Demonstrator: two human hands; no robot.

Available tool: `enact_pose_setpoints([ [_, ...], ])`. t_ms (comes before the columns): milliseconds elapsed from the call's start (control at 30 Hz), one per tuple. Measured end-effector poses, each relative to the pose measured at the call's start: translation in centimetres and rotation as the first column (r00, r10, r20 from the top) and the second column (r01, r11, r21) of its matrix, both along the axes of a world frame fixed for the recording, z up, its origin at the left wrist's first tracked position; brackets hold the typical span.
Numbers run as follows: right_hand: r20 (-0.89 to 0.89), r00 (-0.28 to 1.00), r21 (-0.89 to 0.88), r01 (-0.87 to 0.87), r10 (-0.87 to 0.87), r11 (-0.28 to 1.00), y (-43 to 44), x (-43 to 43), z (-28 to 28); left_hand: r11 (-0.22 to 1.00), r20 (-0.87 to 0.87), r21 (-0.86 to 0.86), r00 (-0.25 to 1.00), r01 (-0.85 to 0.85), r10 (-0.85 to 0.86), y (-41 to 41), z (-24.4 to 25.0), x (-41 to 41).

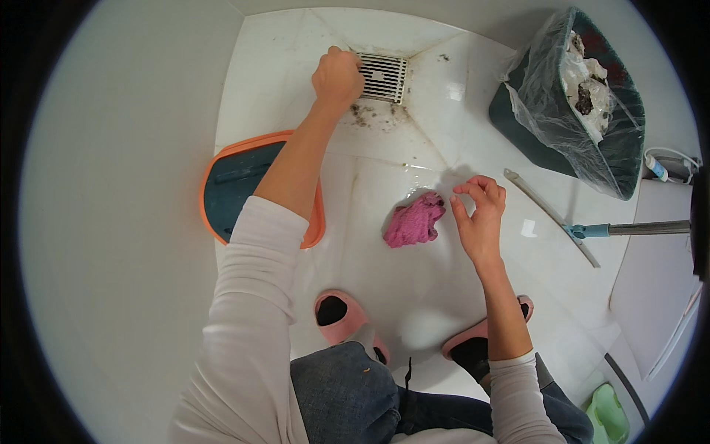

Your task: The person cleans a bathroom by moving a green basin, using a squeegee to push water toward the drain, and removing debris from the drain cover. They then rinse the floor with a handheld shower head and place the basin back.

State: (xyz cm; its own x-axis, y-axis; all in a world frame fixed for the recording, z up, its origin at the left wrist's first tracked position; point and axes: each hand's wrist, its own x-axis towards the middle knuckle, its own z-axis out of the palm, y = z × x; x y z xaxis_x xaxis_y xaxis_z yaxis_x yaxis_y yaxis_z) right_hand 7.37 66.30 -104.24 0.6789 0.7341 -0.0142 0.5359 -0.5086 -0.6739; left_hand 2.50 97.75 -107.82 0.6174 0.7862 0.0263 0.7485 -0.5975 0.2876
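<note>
A slotted metal floor drain grate point(384, 77) sits among white tiles, with dark grime on the floor below it. My left hand point(337, 77) is curled at the grate's left edge and covers that side; its fingertips are hidden, so any grip does not show. Just right of a crumpled wet pink cloth point(415, 220), my right hand point(481, 219) hovers with thumb and fingers apart and nothing between them. The cloth lies on the floor, with a wet streak above it.
Under my left forearm lies a dark bin lid with an orange rim point(208, 191). A dark green bin point(513, 119), lined with clear plastic and holding refuse, stands at upper right. Below it rests a floor squeegee point(546, 213). A green plastic item point(607, 413) is at lower right.
</note>
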Motion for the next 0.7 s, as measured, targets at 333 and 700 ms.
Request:
enact_pose_setpoints([
  [333,0.004,0.999,-0.015,-0.037,0.037,0.999,0.9,0.0,1.0,0.976,0.003,-0.025,0.976,0.217,-0.217,-1.9,-0.6,0.4],
  [700,0.014,0.998,-0.005,-0.067,0.067,0.998,0.3,-0.2,2.4,0.975,-0.057,-0.113,0.979,0.19,-0.197,-2.2,0.3,0.1],
])
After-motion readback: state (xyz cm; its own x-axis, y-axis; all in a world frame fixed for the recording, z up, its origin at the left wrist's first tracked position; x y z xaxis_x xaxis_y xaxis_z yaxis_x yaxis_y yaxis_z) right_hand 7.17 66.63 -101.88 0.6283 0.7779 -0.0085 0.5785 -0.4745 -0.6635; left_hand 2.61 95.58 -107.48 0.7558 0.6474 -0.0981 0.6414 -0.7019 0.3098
